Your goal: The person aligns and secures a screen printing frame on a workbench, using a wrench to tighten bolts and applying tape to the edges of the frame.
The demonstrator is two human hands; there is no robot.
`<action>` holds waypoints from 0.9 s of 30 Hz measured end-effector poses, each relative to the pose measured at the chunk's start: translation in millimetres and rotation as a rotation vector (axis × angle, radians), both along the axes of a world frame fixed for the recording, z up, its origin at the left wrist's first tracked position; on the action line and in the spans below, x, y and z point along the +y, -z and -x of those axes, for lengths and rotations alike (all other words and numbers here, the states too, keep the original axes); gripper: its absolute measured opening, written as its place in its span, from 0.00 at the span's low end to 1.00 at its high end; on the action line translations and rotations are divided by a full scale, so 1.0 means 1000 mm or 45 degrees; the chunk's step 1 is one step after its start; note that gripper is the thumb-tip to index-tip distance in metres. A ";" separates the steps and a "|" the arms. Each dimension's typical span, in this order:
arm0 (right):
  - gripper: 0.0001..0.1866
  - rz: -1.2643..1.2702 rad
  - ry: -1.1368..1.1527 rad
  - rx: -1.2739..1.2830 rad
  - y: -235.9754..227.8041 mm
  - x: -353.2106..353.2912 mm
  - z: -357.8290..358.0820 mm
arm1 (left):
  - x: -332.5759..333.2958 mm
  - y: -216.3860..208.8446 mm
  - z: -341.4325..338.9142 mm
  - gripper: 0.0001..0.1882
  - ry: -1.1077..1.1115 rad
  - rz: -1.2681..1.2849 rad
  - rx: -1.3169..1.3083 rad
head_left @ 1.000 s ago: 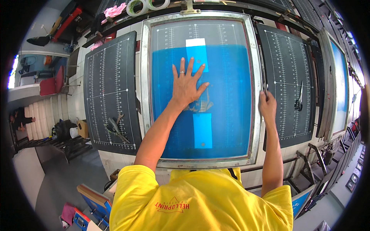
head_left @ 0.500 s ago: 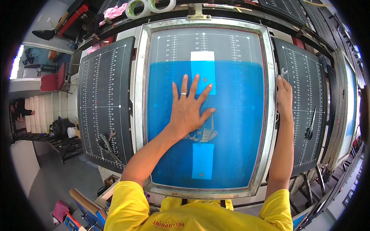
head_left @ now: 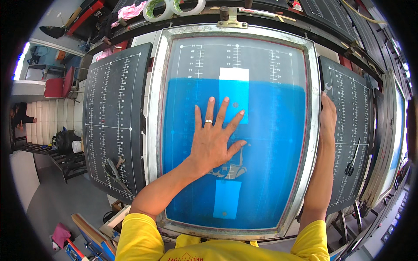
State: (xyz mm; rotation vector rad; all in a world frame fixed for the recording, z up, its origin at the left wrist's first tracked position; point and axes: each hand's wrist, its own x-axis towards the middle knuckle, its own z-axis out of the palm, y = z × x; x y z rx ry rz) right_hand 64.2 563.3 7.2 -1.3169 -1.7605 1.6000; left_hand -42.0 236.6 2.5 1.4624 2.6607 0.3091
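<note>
Left hand (head_left: 212, 143) spread wide on a blue screen (head_left: 270, 174), right hand (head_left: 328, 117) closed around a wrench (head_left: 328, 87) at right
The screen lies central, translucent in a silver frame (head_left: 311, 143): pale rectangle (head_left: 227, 198) near, greyish design (head_left: 237, 169) midway, clear band (head_left: 257, 61) far

There is one left hand (head_left: 211, 145), one right hand (head_left: 328, 119) with one wrench (head_left: 328, 87), and one ring (head_left: 209, 121). One central blue screen (head_left: 265, 182) sits between two black boards (head_left: 115, 108) — two pale rectangles (head_left: 227, 198) showing through — plus one pair of scissors (head_left: 350, 168) and two tape rolls (head_left: 147, 14).
</note>
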 end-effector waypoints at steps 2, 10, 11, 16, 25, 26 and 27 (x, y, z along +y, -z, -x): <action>0.23 -0.024 -0.008 -0.022 -0.002 -0.003 0.000 | -0.001 0.001 0.000 0.39 0.000 0.009 -0.005; 0.29 -0.128 -0.130 -0.215 0.012 0.015 -0.004 | -0.001 0.000 0.001 0.39 -0.010 0.025 -0.051; 0.29 -0.142 -0.119 -0.231 0.017 0.019 -0.005 | 0.000 0.001 0.001 0.39 -0.009 0.020 -0.050; 0.29 -0.106 -0.196 -0.184 0.020 0.023 -0.005 | -0.001 0.003 0.001 0.39 -0.008 0.022 -0.065; 0.28 -0.038 -0.158 -0.090 0.016 0.023 -0.002 | -0.001 0.002 0.001 0.39 -0.001 0.026 -0.069; 0.28 -0.057 -0.151 -0.102 0.017 0.024 -0.002 | -0.001 0.002 0.001 0.39 0.000 0.028 -0.067; 0.28 -0.075 -0.145 -0.113 0.018 0.024 -0.002 | -0.001 0.002 0.001 0.39 0.000 0.030 -0.065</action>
